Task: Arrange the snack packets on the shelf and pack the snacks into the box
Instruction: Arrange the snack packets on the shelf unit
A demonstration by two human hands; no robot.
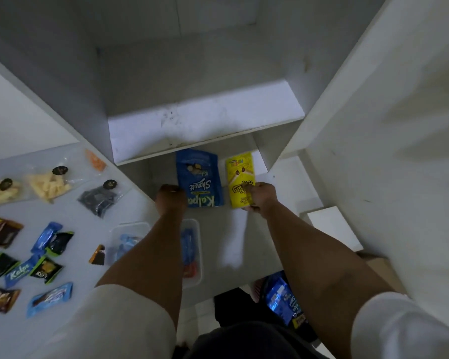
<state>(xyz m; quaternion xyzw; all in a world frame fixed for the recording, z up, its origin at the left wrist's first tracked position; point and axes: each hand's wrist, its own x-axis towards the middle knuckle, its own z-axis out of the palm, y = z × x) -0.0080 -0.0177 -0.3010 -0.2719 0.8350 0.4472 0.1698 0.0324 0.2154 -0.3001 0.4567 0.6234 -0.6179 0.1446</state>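
A blue Kalpa packet (199,177) stands against the back of the lower white shelf (163,174). My left hand (170,198) is closed at its lower left corner, touching it. Beside it on the right stands a yellow snack packet (240,174), and my right hand (259,199) grips its bottom end. Below my arms sits a clear plastic box (192,255) holding blue and red snacks. Many small packets (44,255) lie spread on the white table at the left.
An upper shelf board (205,123) overhangs the two packets. Clear bags of pale chips (47,186) and dark snacks (99,199) lie on the table. A blue bag (283,299) and a cardboard box (381,268) rest on the floor at the right.
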